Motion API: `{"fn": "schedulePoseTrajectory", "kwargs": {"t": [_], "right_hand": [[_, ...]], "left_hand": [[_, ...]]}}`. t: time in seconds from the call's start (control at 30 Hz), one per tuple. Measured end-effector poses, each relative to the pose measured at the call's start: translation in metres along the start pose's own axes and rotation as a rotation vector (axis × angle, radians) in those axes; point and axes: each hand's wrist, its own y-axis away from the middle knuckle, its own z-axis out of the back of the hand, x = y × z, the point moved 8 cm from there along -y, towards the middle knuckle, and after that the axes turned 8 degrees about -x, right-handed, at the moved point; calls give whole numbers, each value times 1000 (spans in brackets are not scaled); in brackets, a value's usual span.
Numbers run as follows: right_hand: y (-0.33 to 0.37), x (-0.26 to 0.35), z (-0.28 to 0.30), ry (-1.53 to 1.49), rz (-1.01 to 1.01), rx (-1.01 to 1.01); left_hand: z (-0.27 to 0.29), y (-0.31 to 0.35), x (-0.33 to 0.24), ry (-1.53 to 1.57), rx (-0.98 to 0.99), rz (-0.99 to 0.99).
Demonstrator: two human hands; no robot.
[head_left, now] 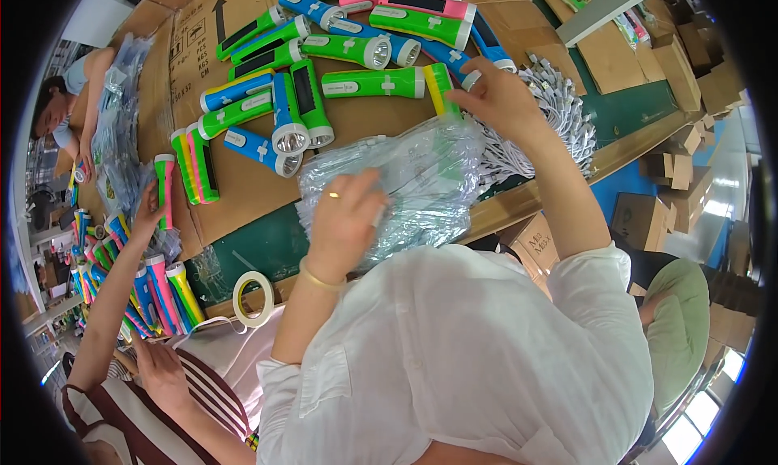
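Observation:
My right hand [506, 104] is at the far right part of the table, its thumb and fingers around the white-rimmed end of a blue flashlight [442, 54]. A green and yellow flashlight [440, 90] lies right beside the thumb. My left hand [348, 218], with a ring and a bracelet, is over a stack of clear plastic bags [429, 189]; its fingers are bent and smeared by motion. Whether it grips a bag is hidden. More flashlights in green, blue, pink and yellow, such as a green one [373, 83], lie on the cardboard ahead.
Bundled white cables [551, 112] lie to the right of the bags. A tape roll [253, 299] sits at the table's near edge. At left, a co-worker's hand [150, 210] holds a pink and green flashlight [164, 185]. Another person leans in farther left. Cardboard boxes [640, 220] stand at right.

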Motion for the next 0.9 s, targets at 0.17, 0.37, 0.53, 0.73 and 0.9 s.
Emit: {"fn": "schedulePoseTrajectory", "kwargs": {"t": [0.17,0.37,0.53,0.73,0.9], "right_hand": [[-9,11,-39,368,26,42],[-5,7,7,-233,60,-168],[9,40,58,-916,222,-190],[56,71,-15,-1309,33,177],[64,55,-30,-1322,138,404]], "left_hand": [[-22,-2,-44,265,150,-241],[4,10,-10,378,114,-85],[6,25,12,391,52,107],[-9,29,38,953,-186,713],[-10,31,44,1031,-68,834]]}}
